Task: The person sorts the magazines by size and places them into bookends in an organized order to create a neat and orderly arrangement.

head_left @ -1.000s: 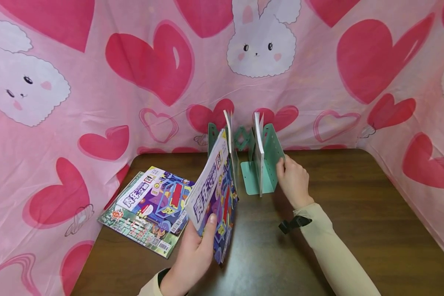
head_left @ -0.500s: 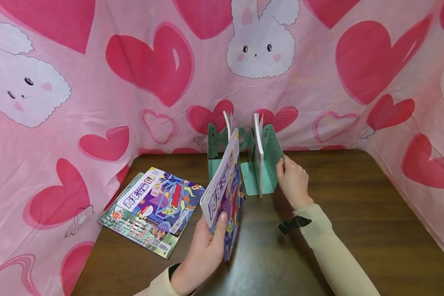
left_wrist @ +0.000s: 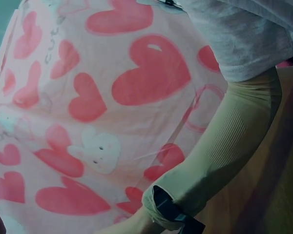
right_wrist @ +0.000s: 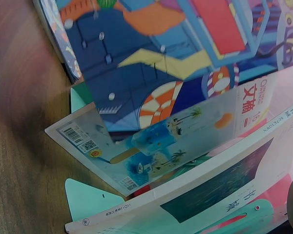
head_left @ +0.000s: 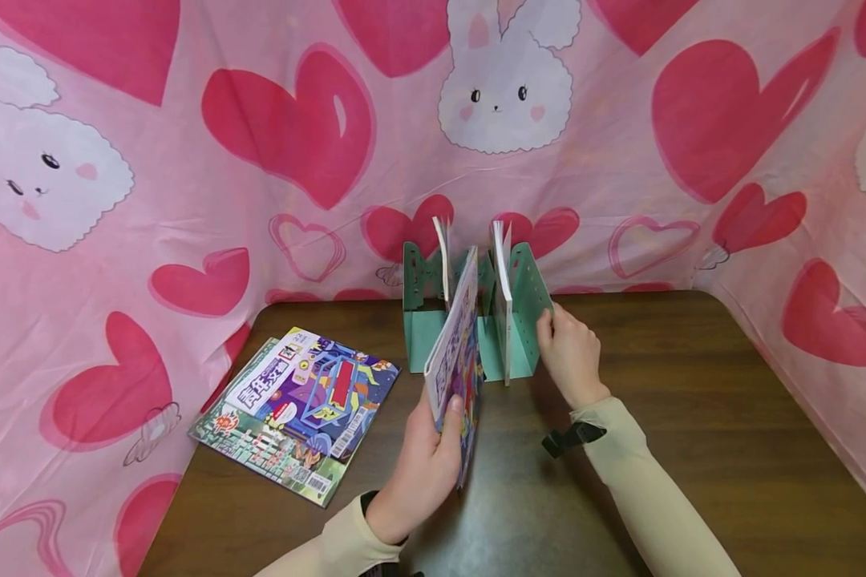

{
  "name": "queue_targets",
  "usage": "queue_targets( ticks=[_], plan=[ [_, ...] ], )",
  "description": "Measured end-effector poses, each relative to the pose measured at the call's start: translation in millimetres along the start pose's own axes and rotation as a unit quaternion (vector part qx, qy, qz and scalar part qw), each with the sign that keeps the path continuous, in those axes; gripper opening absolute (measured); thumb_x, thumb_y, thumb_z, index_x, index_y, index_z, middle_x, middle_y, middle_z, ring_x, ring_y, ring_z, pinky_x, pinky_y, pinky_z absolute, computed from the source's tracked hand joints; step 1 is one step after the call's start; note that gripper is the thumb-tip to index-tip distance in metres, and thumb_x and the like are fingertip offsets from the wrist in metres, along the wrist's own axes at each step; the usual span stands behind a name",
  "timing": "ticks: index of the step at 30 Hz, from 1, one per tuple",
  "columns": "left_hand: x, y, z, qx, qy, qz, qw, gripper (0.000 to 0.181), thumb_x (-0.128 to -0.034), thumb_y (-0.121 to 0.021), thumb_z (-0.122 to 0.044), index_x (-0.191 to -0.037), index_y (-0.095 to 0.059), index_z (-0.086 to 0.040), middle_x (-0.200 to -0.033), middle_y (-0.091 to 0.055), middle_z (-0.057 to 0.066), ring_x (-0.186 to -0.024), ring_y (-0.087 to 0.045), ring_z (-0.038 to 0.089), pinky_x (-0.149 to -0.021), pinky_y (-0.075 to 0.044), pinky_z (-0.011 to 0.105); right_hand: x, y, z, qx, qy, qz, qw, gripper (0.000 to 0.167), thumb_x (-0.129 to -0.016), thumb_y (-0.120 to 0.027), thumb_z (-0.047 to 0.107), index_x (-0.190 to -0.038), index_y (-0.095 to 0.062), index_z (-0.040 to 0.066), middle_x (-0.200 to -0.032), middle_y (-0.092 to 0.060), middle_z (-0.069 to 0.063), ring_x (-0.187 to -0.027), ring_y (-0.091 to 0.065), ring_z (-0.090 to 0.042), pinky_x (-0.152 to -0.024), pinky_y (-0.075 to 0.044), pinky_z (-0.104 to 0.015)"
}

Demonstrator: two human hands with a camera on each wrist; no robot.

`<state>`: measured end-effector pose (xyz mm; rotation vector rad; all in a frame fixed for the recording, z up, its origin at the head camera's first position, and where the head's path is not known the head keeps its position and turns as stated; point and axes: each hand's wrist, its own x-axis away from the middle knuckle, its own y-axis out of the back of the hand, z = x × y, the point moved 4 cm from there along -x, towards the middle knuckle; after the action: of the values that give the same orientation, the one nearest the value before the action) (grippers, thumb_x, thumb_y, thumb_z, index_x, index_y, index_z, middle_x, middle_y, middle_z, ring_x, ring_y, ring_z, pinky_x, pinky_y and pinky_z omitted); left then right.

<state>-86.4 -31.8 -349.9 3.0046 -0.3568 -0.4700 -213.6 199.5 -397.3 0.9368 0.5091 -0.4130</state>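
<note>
My left hand [head_left: 426, 457] pinches a purple magazine [head_left: 456, 361] with the thumb on its cover, holding it upright in front of the green metal book stand [head_left: 424, 336]. Its far end reaches between two magazines standing there: a thin one [head_left: 443, 256] at left and a white-edged one [head_left: 503, 280] at right. My right hand [head_left: 572, 353] grips the edge of the stand's right side plate. The right wrist view shows the purple cover [right_wrist: 136, 53] close up, with a blue magazine [right_wrist: 161, 146] and a white magazine [right_wrist: 224, 165] beside it.
Two magazines lie overlapped on the left of the brown table [head_left: 664, 449], a purple one [head_left: 317, 393] on top of a green one [head_left: 260, 449]. Pink heart-patterned cloth [head_left: 606, 160] hangs behind and at both sides. The left wrist view shows mostly cloth and a sleeve [left_wrist: 219, 146].
My left hand has moved right and slightly forward with the purple magazine, which now stands more upright and closer to edge-on, in front of the stand's middle. My right hand has stayed on the side plate.
</note>
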Motion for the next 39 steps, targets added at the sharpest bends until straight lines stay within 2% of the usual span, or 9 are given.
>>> queue_targets(
  ticks=[6, 9, 13, 16, 22, 34, 39],
  plan=[
    [-13.3, -6.5, 8.2, -0.019, -0.032, -0.005, 0.9993, 0.058, -0.1092, -0.044, -0.002, -0.163, -0.027, -0.013, -0.167, -0.035, 0.009, -0.150, -0.039, 0.030, -0.118, -0.036, 0.052, -0.5, 0.4, 0.0, 0.004, 0.005, -0.007, 1.0000, 0.029, -0.105, -0.053, 0.014, -0.078, -0.055, 0.004, -0.063, -0.054, -0.015, -0.052, -0.052, -0.034, -0.044, -0.040, -0.044],
    [-19.9, -10.4, 12.3, -0.032, -0.054, -0.006, 0.9980, 0.064, -0.1085, -0.044, 0.000, -0.166, -0.021, -0.015, -0.170, -0.027, 0.004, -0.153, -0.034, 0.024, -0.120, -0.033, 0.049, -0.9, 0.3, -0.3, 0.003, 0.003, -0.006, 1.0000, 0.029, -0.105, -0.053, 0.014, -0.078, -0.055, 0.004, -0.063, -0.054, -0.015, -0.052, -0.052, -0.034, -0.045, -0.040, -0.044],
    [-29.2, -15.8, 17.5, -0.034, -0.065, -0.001, 0.9973, 0.073, -0.1083, -0.042, 0.003, -0.169, -0.010, -0.024, -0.173, -0.017, -0.005, -0.156, -0.025, 0.016, -0.122, -0.029, 0.044, -1.8, 0.2, 0.0, 0.001, 0.003, -0.004, 1.0000, 0.029, -0.105, -0.053, 0.014, -0.078, -0.056, 0.003, -0.063, -0.054, -0.015, -0.052, -0.054, -0.035, -0.045, -0.040, -0.044],
    [-36.3, -19.1, 21.8, -0.039, -0.066, -0.002, 0.9971, 0.075, -0.1083, -0.042, 0.003, -0.169, -0.008, -0.024, -0.174, -0.013, -0.007, -0.157, -0.021, 0.014, -0.124, -0.027, 0.043, -2.6, -0.1, 0.4, -0.002, 0.002, -0.002, 1.0000, 0.028, -0.105, -0.053, 0.014, -0.079, -0.057, 0.003, -0.063, -0.054, -0.015, -0.052, -0.053, -0.034, -0.045, -0.040, -0.042],
    [-51.4, -25.0, 33.3, -0.072, -0.068, -0.013, 0.9950, 0.077, -0.1087, -0.043, 0.001, -0.169, -0.005, -0.027, -0.174, -0.010, -0.007, -0.158, -0.018, 0.013, -0.124, -0.026, 0.044, -2.8, -0.5, -0.1, 0.000, 0.000, -0.001, 1.0000, 0.027, -0.105, -0.053, 0.014, -0.081, -0.058, 0.001, -0.065, -0.058, -0.016, -0.051, -0.053, -0.032, -0.045, -0.038, -0.039],
    [-83.3, -36.5, 62.2, -0.080, -0.085, -0.053, 0.9917, 0.078, -0.1060, -0.043, 0.007, -0.169, -0.008, -0.021, -0.172, -0.020, 0.003, -0.156, -0.026, 0.022, -0.121, -0.033, 0.048, 0.1, -1.7, 0.0, 0.005, 0.003, -0.009, 0.9999, 0.029, -0.105, -0.052, 0.015, -0.080, -0.057, 0.003, -0.070, -0.062, -0.021, -0.055, -0.059, -0.040, -0.045, -0.046, -0.052],
    [-95.0, -41.1, 74.2, -0.102, -0.098, -0.057, 0.9883, 0.081, -0.1032, -0.044, 0.011, -0.169, -0.008, -0.018, -0.173, -0.015, 0.005, -0.158, -0.021, 0.026, -0.121, -0.032, 0.050, 1.6, -2.2, -0.5, 0.011, 0.004, -0.016, 0.9998, 0.030, -0.105, -0.052, 0.016, -0.078, -0.055, 0.004, -0.072, -0.063, -0.022, -0.057, -0.062, -0.044, -0.046, -0.047, -0.057]
  ],
)
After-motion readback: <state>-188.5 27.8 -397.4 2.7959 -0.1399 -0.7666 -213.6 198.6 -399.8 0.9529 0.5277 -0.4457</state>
